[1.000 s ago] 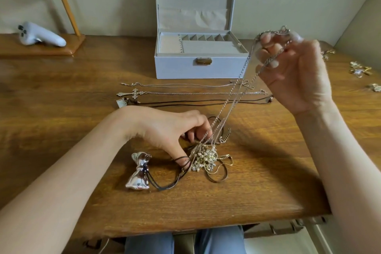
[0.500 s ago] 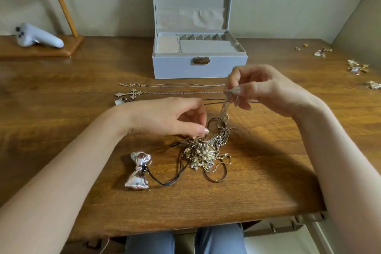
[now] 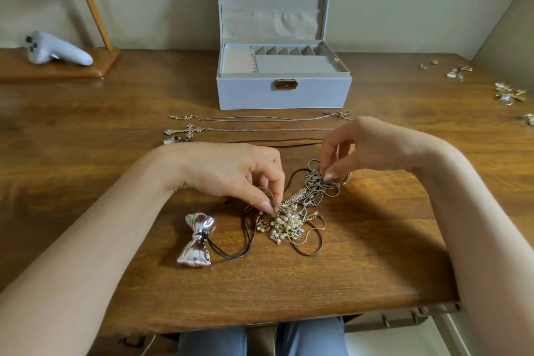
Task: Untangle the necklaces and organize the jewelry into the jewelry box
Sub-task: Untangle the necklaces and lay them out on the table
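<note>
Wooden table (image 3: 289,283) carries the open grey jewelry box (image 3: 283,92) at its far side, lid upright; just before it, three straightened necklaces (image 3: 260,130) lie in parallel rows; nearer, the tangle of necklaces (image 3: 303,205) lies on the table between both hands; the left hand (image 3: 231,173) pinches strands beside the pearl cluster (image 3: 284,224); the right hand (image 3: 367,147) pinches the chain clump (image 3: 318,182) at the tangle's far end; a silver bow pendant (image 3: 198,240) lies to the left on its dark cord (image 3: 231,254).

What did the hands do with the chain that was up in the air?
The right hand came down and lowered the chain into a heap on the table, pinching it. The left hand kept pinching the tangle. The jewelry box and laid-out necklaces stayed.
</note>
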Motion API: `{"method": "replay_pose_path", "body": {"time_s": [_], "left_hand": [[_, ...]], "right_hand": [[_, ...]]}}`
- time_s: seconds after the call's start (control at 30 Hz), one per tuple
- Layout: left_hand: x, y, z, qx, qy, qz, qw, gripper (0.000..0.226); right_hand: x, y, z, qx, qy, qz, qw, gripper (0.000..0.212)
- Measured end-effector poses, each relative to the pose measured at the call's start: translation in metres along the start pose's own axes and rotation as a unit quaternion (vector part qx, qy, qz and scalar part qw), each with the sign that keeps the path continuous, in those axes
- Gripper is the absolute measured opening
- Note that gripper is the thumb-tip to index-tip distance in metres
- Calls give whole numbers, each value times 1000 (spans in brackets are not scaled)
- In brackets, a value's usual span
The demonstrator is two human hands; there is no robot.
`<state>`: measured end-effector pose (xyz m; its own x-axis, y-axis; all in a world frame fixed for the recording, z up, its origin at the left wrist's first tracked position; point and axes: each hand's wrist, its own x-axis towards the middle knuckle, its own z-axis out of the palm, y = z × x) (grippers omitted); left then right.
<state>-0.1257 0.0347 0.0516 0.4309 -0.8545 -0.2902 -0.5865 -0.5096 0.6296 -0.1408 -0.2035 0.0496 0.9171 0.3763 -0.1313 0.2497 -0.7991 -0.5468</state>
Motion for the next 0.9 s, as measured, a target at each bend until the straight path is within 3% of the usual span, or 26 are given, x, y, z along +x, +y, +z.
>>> {"method": "replay_pose_path", "body": {"time_s": [0.1, 0.2, 0.57, 0.77, 0.9], "left_hand": [[-1, 3, -2, -6, 33, 4, 999, 8], [-2, 6, -3, -13, 51, 11, 999, 10], [-8, -1, -8, -23, -45, -27, 998, 12], [-11, 1, -10, -18, -35, -26, 999, 12], [-12, 2, -11, -28, -21, -28, 999, 18]], "right_hand": [[1, -10, 3, -25, 50, -99, 993, 15], [5, -23, 19, -4, -33, -175, 984, 16], [7, -21, 25, 15, -42, -142, 989, 15], [4, -21, 17, 182, -2, -136, 974, 10], [2, -19, 12, 260, 46, -135, 955, 18]]}}
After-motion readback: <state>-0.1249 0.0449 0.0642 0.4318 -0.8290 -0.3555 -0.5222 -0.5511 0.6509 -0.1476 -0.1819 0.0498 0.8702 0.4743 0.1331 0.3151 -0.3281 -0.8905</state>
